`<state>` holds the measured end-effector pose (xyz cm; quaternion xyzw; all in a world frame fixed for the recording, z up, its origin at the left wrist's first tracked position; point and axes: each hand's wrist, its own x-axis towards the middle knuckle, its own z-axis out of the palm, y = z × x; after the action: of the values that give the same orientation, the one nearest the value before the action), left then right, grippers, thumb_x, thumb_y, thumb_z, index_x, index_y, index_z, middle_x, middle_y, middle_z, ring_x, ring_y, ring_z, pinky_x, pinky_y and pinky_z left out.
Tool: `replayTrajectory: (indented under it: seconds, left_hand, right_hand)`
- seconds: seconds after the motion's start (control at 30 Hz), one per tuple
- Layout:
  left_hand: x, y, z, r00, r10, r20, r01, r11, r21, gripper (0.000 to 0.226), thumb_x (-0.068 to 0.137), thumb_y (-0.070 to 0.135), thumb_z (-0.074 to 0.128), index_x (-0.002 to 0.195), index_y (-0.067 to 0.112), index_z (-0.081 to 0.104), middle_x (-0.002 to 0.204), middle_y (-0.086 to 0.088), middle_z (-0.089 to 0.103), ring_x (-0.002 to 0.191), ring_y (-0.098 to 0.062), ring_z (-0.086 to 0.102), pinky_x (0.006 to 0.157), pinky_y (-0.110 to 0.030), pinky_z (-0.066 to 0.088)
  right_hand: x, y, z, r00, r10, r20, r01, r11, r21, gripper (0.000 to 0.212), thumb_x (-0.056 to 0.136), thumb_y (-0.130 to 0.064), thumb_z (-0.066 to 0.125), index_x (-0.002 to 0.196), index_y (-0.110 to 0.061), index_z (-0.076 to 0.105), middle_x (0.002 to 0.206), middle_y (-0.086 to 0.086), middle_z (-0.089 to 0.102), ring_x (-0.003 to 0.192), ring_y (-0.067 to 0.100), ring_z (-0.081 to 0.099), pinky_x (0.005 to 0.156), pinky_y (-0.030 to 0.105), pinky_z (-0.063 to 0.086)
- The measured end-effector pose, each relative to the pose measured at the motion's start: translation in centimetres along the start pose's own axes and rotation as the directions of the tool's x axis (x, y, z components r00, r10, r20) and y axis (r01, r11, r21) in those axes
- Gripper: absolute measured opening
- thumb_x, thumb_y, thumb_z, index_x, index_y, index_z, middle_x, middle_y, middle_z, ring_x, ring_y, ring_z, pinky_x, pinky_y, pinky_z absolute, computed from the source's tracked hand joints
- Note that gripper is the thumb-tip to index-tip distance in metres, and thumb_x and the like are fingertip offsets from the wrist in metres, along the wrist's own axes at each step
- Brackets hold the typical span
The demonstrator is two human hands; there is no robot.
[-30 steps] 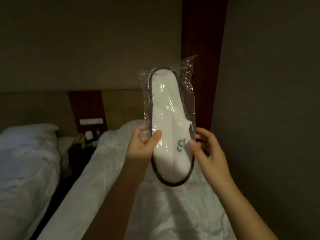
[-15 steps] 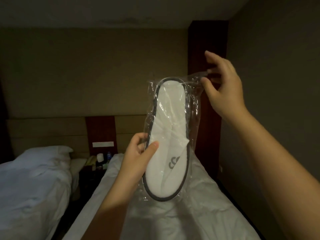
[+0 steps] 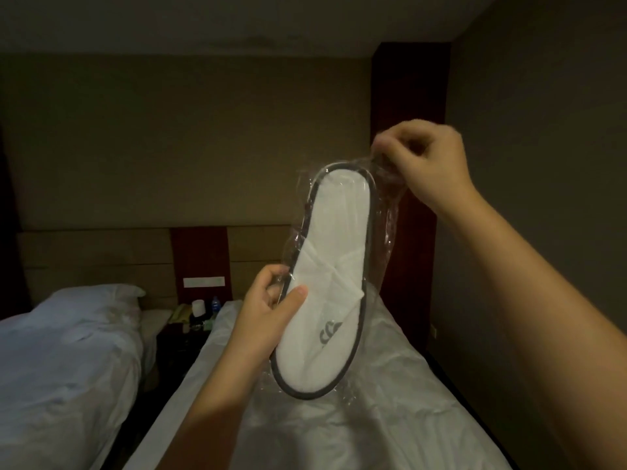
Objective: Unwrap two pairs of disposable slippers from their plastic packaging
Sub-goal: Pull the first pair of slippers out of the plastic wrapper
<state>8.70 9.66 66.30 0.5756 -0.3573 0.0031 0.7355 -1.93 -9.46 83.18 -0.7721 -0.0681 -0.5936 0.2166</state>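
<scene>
a white-sheeted bed (image 3: 390, 422) lay below the slippers (image 3: 334, 266), which were held tilted in the air, logo end down, inside clear plastic packaging (image 3: 390, 215). the right hand (image 3: 427, 164) pinched the plastic at the slippers' upper end. the left hand (image 3: 268, 313) gripped their left edge near the middle, thumb across the front.

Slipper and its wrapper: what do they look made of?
Wrapper: thin clear plastic film, glossy; it crinkles and glints where the right hand pinches it. Slipper: looks like soft white matte nonwoven or cloth, dark edge binding; exact fabric unclear.
</scene>
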Motion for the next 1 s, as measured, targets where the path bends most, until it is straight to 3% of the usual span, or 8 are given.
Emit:
replayTrajectory:
  seconds: [0.17,0.23,0.3,0.4,0.63,0.8,0.9,1.0]
  left_hand:
    - [0.1,-0.1,-0.6,0.999,0.032,0.018,-0.033,0.999,0.014,0.023,0.087,0.010,0.063,0.106,0.022,0.059,0.095,0.001,0.076,0.086,-0.016,0.073,0.067,-0.023,0.056]
    - [0.2,-0.1,-0.9,0.999,0.032,0.018,-0.033,0.998,0.052,0.022,0.087,0.013,0.065,0.106,0.022,0.058,0.098,-0.003,0.075,0.088,-0.020,0.073,0.071,-0.031,0.058]
    - [0.2,-0.2,-1.2,1.000,0.020,0.011,-0.021,0.997,0.070,0.022,0.086,0.015,0.065,0.106,0.022,0.058,0.098,-0.004,0.075,0.089,-0.023,0.072,0.075,-0.038,0.059]
    - [0.1,-0.4,-1.5,1.000,0.008,0.005,-0.008,0.997,0.073,0.021,0.086,0.015,0.065,0.104,0.023,0.059,0.097,-0.002,0.076,0.089,-0.022,0.073,0.072,-0.034,0.058]
    - [-0.7,-0.6,-1.8,1.000,0.002,0.016,-0.004,0.991,0.135,0.018,0.086,0.015,0.065,0.103,0.019,0.059,0.096,-0.006,0.075,0.089,-0.025,0.072,0.081,-0.045,0.058]
    - [-1.1,-0.3,-2.1,0.999,0.010,0.035,-0.015,0.988,0.154,0.020,0.085,0.013,0.066,0.103,0.019,0.060,0.093,0.000,0.076,0.086,-0.019,0.073,0.074,-0.034,0.060]
    - [-1.4,-0.6,-2.1,0.998,-0.004,0.060,-0.004,0.990,0.139,0.021,0.084,0.015,0.068,0.103,0.021,0.061,0.094,0.006,0.075,0.084,-0.015,0.073,0.069,-0.026,0.060]
    - [-1.8,-1.1,-2.4,0.997,-0.033,0.070,0.027,0.997,0.076,0.031,0.074,0.028,0.073,0.103,0.025,0.062,0.096,0.006,0.076,0.087,-0.014,0.073,0.069,-0.025,0.059]
  right_hand:
    - [1.0,0.2,-0.4,0.917,0.393,-0.062,-0.362,0.889,0.280,0.014,0.084,-0.019,0.062,0.073,-0.024,0.068,0.077,-0.009,0.067,0.073,0.003,0.059,0.071,0.027,0.048]
    - [0.6,0.4,-0.5,0.936,0.311,-0.166,-0.285,0.944,0.166,0.013,0.078,-0.005,0.058,0.080,-0.018,0.059,0.090,0.003,0.062,0.079,0.013,0.056,0.074,0.035,0.049]
    - [0.1,0.3,-0.9,0.981,0.011,-0.193,-0.040,0.988,-0.151,0.020,0.074,0.002,0.054,0.079,-0.016,0.060,0.100,0.004,0.058,0.094,0.019,0.052,0.081,0.035,0.045]
    - [0.0,-0.1,-1.0,0.995,-0.071,0.076,0.095,0.919,-0.383,0.022,0.078,-0.008,0.060,0.074,-0.026,0.073,0.127,-0.004,0.057,0.123,0.024,0.039,0.101,0.045,0.036]
    - [-0.5,-1.1,-1.3,0.821,0.117,0.559,-0.103,0.993,-0.056,0.015,0.093,-0.030,0.056,0.099,-0.035,0.069,0.144,-0.005,0.047,0.134,0.013,0.040,0.113,0.050,0.031]
    - [-1.1,-1.1,-0.8,0.744,0.217,0.632,-0.144,0.976,-0.166,0.070,0.059,-0.071,0.058,0.103,-0.018,0.071,0.138,-0.007,0.054,0.123,0.013,0.052,0.108,0.042,0.040]
    - [-1.4,-0.9,-0.6,0.715,0.216,0.665,-0.170,0.976,-0.135,0.061,0.059,-0.065,0.065,0.091,-0.014,0.074,0.129,-0.008,0.061,0.116,0.010,0.057,0.106,0.042,0.042]
    - [-1.9,-0.7,-0.9,0.786,0.195,0.587,-0.218,0.975,-0.032,0.046,0.061,-0.056,0.071,0.078,-0.013,0.074,0.127,-0.006,0.061,0.121,0.011,0.054,0.108,0.046,0.039]
